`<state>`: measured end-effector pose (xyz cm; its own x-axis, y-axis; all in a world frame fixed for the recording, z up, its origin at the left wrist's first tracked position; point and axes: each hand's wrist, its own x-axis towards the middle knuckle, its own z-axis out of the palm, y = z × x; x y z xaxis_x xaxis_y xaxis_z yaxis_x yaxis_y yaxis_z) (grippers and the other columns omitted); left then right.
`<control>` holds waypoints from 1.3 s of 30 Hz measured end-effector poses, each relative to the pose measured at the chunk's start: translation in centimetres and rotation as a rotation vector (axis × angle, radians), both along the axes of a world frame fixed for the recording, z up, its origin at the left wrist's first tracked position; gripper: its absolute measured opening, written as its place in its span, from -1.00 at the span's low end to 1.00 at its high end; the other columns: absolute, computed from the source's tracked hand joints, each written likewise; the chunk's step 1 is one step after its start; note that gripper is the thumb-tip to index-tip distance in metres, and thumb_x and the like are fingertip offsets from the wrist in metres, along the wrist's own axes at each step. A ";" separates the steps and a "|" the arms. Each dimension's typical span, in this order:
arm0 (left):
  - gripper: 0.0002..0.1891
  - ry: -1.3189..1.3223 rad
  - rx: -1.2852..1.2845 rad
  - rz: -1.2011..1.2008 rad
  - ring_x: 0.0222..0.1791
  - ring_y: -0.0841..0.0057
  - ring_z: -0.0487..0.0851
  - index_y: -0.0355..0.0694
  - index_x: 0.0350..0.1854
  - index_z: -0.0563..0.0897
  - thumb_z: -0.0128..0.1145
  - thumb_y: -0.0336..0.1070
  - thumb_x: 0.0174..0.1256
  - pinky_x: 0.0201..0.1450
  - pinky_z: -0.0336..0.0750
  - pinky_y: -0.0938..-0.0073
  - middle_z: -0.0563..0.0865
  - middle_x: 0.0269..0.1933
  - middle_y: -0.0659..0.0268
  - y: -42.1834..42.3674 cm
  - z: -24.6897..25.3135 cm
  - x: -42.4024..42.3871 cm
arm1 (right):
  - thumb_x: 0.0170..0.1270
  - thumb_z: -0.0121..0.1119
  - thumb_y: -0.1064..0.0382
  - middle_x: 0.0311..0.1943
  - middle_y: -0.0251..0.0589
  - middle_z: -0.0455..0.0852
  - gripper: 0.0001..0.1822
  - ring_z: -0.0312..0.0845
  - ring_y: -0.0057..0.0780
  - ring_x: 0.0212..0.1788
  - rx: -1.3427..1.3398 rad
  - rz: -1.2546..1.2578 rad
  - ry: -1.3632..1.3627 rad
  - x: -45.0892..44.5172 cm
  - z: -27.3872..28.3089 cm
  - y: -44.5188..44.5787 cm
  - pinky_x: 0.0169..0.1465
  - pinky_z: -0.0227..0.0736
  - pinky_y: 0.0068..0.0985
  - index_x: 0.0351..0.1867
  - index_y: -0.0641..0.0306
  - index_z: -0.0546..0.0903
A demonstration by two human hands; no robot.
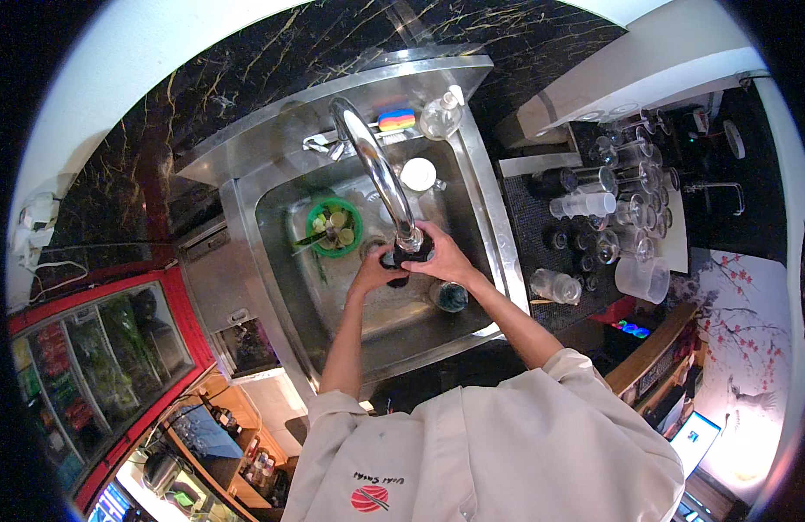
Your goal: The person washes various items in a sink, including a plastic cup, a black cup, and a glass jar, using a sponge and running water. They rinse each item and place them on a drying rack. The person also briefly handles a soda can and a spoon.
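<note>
Both hands are together over the stainless steel sink (402,313), right beneath the spout of a chrome gooseneck faucet (376,156). My right hand (448,254) grips a small black cup-like vessel (423,250), whose top is partly covered by the spout. My left hand (374,271) has its fingers around dark ware just beside it; whether this is a second vessel or the same one cannot be told. On the sink floor by my right wrist stands a glass (449,297) with a dark inside. A green strainer basket (355,215) holding food scraps sits left of the faucet.
A white cup (418,173) stands at the sink's back right. On the back ledge are a colourful sponge (396,119), a brush (393,137) and a clear pump bottle (441,117). Several glasses (630,209) crowd the black drying mat (529,228) at right. A red-framed display fridge (180,313) is at left.
</note>
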<state>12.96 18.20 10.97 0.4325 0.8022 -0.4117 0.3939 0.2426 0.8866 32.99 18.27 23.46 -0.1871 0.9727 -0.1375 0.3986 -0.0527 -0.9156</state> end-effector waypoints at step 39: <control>-0.16 -0.220 0.345 0.174 0.17 0.06 0.52 -0.22 0.24 0.40 0.44 -0.54 -0.29 0.24 0.40 0.22 0.54 0.11 0.07 -0.4 -1.8 1.8 | 0.25 0.15 -0.34 -0.31 0.08 0.74 -0.29 0.72 -0.22 -0.30 -0.546 0.198 0.022 -0.3 -2.0 -0.1 -0.17 0.60 -0.35 -0.11 0.43 0.64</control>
